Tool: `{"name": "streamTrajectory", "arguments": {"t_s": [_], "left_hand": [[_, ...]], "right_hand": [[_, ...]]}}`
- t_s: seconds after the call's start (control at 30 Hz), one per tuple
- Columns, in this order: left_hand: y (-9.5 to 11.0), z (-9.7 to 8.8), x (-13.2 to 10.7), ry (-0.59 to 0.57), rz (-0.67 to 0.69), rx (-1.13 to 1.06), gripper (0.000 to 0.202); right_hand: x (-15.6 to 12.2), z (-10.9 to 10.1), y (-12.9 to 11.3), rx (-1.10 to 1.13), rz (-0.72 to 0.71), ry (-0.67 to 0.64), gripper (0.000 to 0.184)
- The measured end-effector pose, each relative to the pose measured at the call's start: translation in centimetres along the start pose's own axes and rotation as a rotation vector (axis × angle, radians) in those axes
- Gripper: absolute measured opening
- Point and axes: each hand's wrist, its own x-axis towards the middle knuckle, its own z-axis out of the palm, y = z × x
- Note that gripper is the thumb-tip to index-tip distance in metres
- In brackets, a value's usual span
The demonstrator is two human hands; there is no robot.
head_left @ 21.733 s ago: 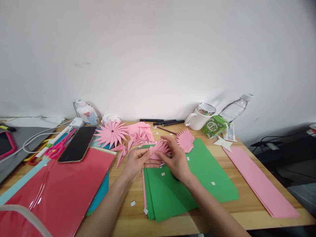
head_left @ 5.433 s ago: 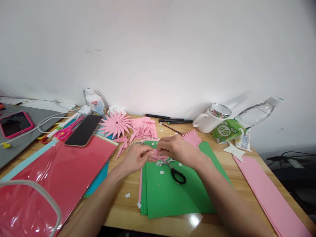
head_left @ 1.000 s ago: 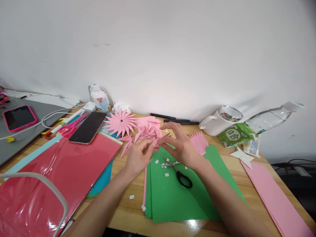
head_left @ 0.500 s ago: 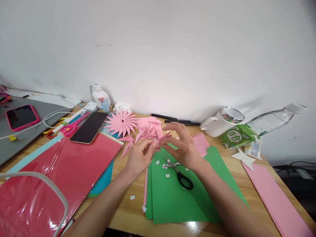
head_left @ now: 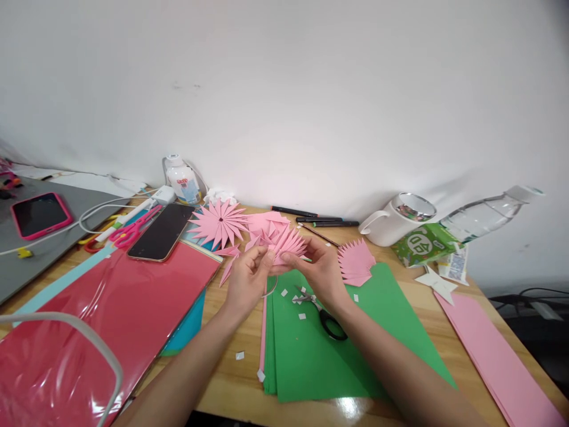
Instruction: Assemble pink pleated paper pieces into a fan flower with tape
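Between my two hands a pink folded paper fan (head_left: 287, 244) with pointed tips is spread out. My left hand (head_left: 249, 274) pinches its left side with thumb and fingers. On its right side, my right hand (head_left: 320, 271) grips it, thumb in front and fingers behind. Beyond my left hand lies a round pink pleated paper flower (head_left: 220, 219), with loose folded pink pieces (head_left: 229, 252) near it. Right of my right hand rests another pink pleated fan (head_left: 357, 262). Scissors with black handles (head_left: 331, 325) lie below on green paper sheets (head_left: 338, 367), among small white paper squares.
On the left are a red paper pack (head_left: 111, 320), a black-screened phone (head_left: 162, 232), pink scissors (head_left: 133, 228) and a white cable. A white mug (head_left: 389, 222), a plastic bottle (head_left: 486, 213) and a pink paper stack (head_left: 498, 356) stand or lie right. Pens (head_left: 329, 222) lie by the wall.
The pink paper in my hands has fanned out wider and now faces me. My right hand has moved lower and closed its fingers onto the fan's right side.
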Motion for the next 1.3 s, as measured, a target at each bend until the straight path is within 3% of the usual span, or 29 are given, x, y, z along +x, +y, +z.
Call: {"name": "streamTrajectory", "arguments": {"t_s": [0.23,0.33,0.43,0.63,0.8,0.9,0.97,1.07,1.17,1.3], "left_hand": [[0.2,-0.3,-0.1,-0.065,0.020,0.097,0.025],[0.1,-0.2,-0.2,-0.035,0.071,0.165,0.022],[0.1,0.0,-0.3,0.006,0.124,0.206,0.014],[-0.1,0.6,-0.5,-0.063,0.124,0.201,0.010],[0.3,0.5,-0.4,-0.142,0.066,0.076,0.018],[0.5,0.2,-0.2,-0.163,-0.004,0.064,0.014],[0.5,0.0,-0.1,-0.172,-0.055,0.053,0.015],[0.2,0.0,0.0,-0.192,-0.126,-0.001,0.016],[-0.1,0.1,0.1,-0.181,-0.164,-0.089,0.018],[0.0,0.2,0.0,-0.158,-0.187,-0.126,0.018]], "right_hand": [[-0.9,0.9,0.4,0.224,0.092,0.170,0.053],[-1.7,1.5,0.6,0.329,0.161,0.144,0.047],[-2.6,1.9,0.7,0.394,0.130,0.146,0.041],[-3.5,1.1,0.7,0.420,0.229,0.170,0.035],[-3.5,0.4,0.6,0.475,0.301,0.073,0.054],[-3.6,0.3,0.6,0.430,0.222,0.053,0.074],[-3.8,0.5,0.7,0.367,0.131,0.085,0.077],[-4.1,0.8,1.1,0.302,0.012,0.172,0.055],[-4.2,1.0,1.4,0.267,-0.018,0.176,0.031],[-4.3,0.7,1.7,0.278,0.027,0.122,0.033]]}}
